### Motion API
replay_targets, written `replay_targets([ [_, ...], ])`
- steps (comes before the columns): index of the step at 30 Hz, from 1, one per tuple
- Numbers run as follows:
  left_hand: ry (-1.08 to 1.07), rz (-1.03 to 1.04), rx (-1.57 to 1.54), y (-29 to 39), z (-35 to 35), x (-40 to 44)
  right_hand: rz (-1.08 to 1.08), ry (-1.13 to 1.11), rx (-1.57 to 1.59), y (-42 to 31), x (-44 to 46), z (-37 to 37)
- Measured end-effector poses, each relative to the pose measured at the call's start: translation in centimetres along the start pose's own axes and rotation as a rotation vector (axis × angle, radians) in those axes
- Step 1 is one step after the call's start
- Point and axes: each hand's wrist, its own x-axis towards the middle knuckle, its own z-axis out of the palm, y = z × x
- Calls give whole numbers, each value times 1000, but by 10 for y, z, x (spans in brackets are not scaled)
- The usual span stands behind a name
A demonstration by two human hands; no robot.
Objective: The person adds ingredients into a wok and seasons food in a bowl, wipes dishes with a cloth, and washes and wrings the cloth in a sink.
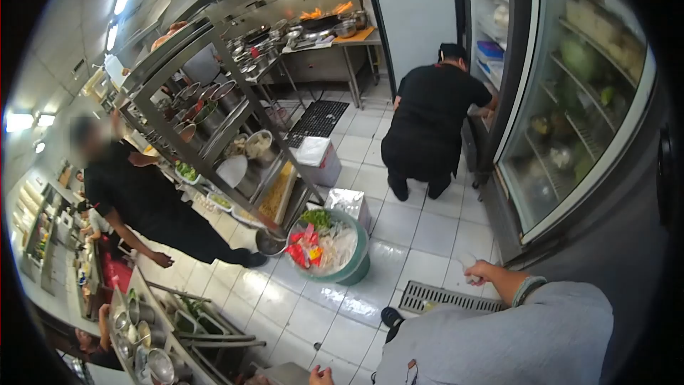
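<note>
My right hand (484, 271), at the end of a grey sleeve with a pale band at the wrist, is closed around a small whitish thing (467, 260), too blurred to name. It hangs above the white tiled floor, near a metal drain grate (450, 297) and the fridge's lower edge. Cut off by the bottom edge, my left hand (321, 376) shows only some fingers, which look loosely apart with nothing visible in them. A green tub (358, 269) stands ahead on the floor, filled with plastic bags, red packets (305, 247) and leafy greens (316, 220).
A glass-door fridge (570, 121) stands on the right; a person in black (433, 117) bends into its open side. Another person (139, 185) walks by a steel rack (239, 125) of pots. White boxes (329, 173) sit beside it. Pots fill a lower-left counter (146, 339).
</note>
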Motion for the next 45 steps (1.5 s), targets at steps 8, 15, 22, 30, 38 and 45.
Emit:
replay_targets([
  [8, -82, 272, 272, 211, 17, 114, -156, 482, -50, 4, -35, -77],
  [15, -291, 466, 299, 406, 122, 179, -453, 563, -111, -92, 25, -80],
  [22, -620, 208, -182, 470, 211, 187, -994, 35, -252, -320, 21, 2],
  [30, -337, 41, -1080, 567, 229, 235, -1362, -434, -736, -468, -54, 47],
  [38, -420, 92, -1090, 638, 300, 355, -928, -210, -417, -548, -4, -11],
  [45, -518, 165, -922, 731, 341, 433, -978, -41, -203, -614, 2, -47],
])
